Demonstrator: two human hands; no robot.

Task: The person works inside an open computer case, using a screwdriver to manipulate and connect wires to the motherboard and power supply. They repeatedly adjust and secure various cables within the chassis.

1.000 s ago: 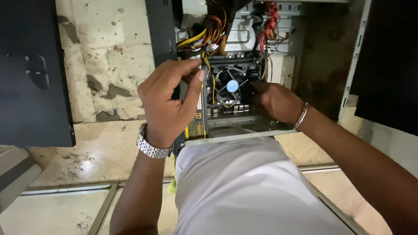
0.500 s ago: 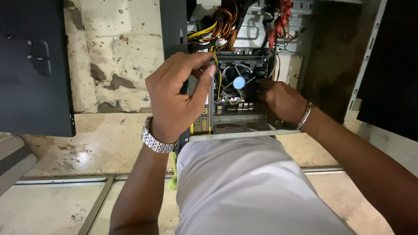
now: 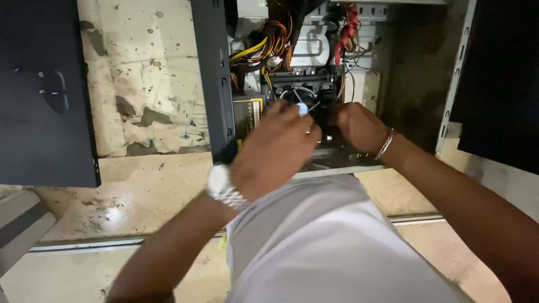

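Closest to me I see a white shirt (image 3: 331, 241) filling the lower middle of the view, with both forearms reaching forward over it. On my left wrist sits a silver watch (image 3: 223, 188); on the right wrist, a thin silver bracelet (image 3: 385, 144). My left hand (image 3: 275, 148) is curled, its fingertips bunched against the cooler fan (image 3: 306, 101) inside the open computer case (image 3: 216, 84). I cannot tell whether that grip pinches anything, since the knuckles hide the fingertips. My right hand (image 3: 359, 128) sits just beside it, fingers folded toward the same fan; its grip is hidden too. The fan lies in the middle of the case, below a bundle of yellow and orange wires (image 3: 264, 50). A dark side panel (image 3: 45, 92) leans at far left against the stained wall (image 3: 143, 84).
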